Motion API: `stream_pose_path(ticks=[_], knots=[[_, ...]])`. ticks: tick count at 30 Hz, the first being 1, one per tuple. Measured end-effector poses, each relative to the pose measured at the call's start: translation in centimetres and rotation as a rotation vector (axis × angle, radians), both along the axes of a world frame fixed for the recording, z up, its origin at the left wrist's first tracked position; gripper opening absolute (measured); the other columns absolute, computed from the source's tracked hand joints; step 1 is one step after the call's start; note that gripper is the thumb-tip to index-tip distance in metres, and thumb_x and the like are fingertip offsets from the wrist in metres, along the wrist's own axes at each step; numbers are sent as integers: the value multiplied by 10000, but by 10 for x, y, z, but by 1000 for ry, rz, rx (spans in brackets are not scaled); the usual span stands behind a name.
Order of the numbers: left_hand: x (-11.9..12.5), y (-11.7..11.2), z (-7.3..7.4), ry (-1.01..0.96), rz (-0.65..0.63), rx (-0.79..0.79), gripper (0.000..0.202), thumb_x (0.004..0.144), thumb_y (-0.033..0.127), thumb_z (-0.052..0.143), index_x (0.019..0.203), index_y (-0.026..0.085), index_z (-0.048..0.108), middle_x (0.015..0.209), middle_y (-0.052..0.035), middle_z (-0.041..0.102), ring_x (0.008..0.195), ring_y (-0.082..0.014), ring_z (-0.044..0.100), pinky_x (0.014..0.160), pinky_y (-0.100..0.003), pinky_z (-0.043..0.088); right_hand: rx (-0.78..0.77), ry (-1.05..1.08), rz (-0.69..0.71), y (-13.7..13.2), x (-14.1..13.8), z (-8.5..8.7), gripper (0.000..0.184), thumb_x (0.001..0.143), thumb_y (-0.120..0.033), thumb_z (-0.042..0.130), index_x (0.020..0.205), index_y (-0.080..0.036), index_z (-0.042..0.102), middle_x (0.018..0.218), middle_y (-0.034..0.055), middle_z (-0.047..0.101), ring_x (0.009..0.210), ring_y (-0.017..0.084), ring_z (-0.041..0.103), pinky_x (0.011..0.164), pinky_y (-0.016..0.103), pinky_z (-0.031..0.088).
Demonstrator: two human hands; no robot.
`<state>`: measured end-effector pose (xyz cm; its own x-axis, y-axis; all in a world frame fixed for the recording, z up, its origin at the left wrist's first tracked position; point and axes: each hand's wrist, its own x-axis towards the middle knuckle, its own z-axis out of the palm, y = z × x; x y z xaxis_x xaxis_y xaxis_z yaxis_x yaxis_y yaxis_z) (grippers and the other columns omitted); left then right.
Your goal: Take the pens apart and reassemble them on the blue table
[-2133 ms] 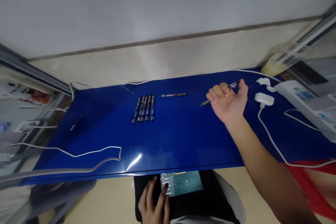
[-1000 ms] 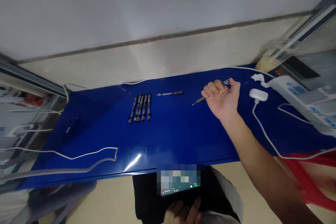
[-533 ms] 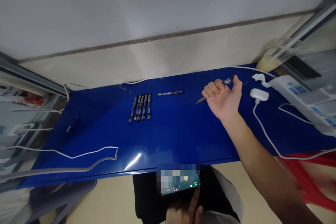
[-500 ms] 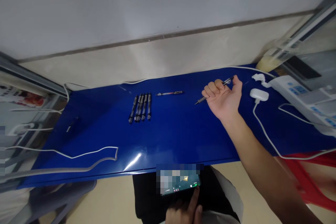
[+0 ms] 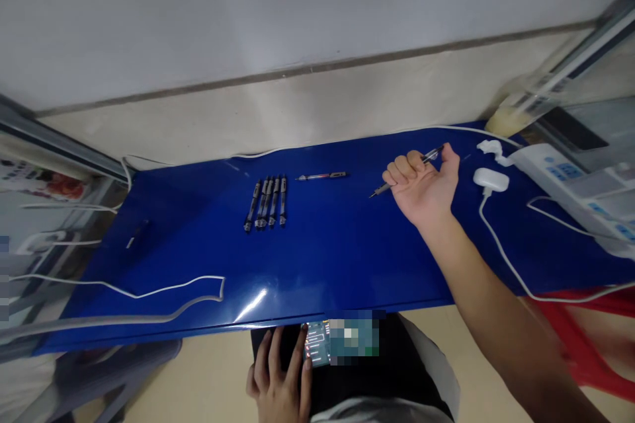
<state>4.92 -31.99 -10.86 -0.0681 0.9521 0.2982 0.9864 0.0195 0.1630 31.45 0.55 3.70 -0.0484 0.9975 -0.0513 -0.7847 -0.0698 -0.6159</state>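
My right hand (image 5: pixel 424 186) rests palm-up on the blue table (image 5: pixel 317 258) at the right, fingers curled round a pen (image 5: pixel 381 189) whose tip points left. A lone pen (image 5: pixel 321 176) lies to its left, and several black pens (image 5: pixel 266 203) lie side by side further left. My left hand (image 5: pixel 279 381) is below the table's front edge on my lap, fingers stretched out and touching the left edge of a phone (image 5: pixel 342 342) with a lit screen.
A white charger (image 5: pixel 491 180) with its cable (image 5: pixel 510 258) lies right of my right hand. A pale machine (image 5: pixel 580 192) stands at the far right. A white cable (image 5: pixel 149 292) loops over the table's front left. A small dark object (image 5: pixel 135 236) lies at the left.
My left hand has slid left from under the phone to its left edge, fingers now stretched out. My right hand and its pen have barely moved.
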Motion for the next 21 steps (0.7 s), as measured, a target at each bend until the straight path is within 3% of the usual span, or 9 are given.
stream_pose_path(ticks=[5, 10, 13, 17, 21], knots=[[1, -4, -3, -38, 12, 16, 656, 941, 247, 511, 1539, 433, 314, 1547, -93, 385, 1332, -339, 432, 1027, -546, 347, 15, 22, -4, 1, 1, -1, 596, 908, -668, 427, 578, -226, 200, 487, -32, 255, 447, 133, 308, 467, 312, 376], [2, -4, -2, -45, 54, -12, 655, 944, 253, 503, 1552, 395, 305, 1545, -104, 387, 1314, -351, 445, 1032, -553, 353, 13, 31, 1, 0, 0, -1, 593, 907, -669, 432, 582, -230, 204, 487, -34, 262, 442, 135, 322, 471, 320, 376], [3, -4, -1, -54, 3, 2, 675, 938, 231, 519, 1553, 399, 299, 1539, -103, 393, 1317, -346, 445, 1034, -538, 357, 9, 26, 8, 0, 0, -2, 590, 908, -674, 416, 583, -228, 208, 485, -34, 271, 440, 133, 325, 478, 322, 380], [5, -8, -3, -38, -107, 34, 660, 917, 187, 558, 1513, 411, 384, 1460, -92, 490, 1282, -317, 489, 1019, -492, 375, 30, 43, 16, 0, 1, -3, 591, 913, -664, 430, 577, -226, 220, 484, -30, 286, 440, 133, 351, 480, 321, 384], [3, -10, -7, -35, -103, 89, 561, 886, 169, 601, 1404, 375, 545, 1399, -91, 549, 1254, -311, 517, 1008, -470, 386, 28, 40, 20, 0, 2, -2, 600, 910, -675, 434, 570, -225, 228, 487, -29, 291, 436, 132, 357, 475, 323, 380]])
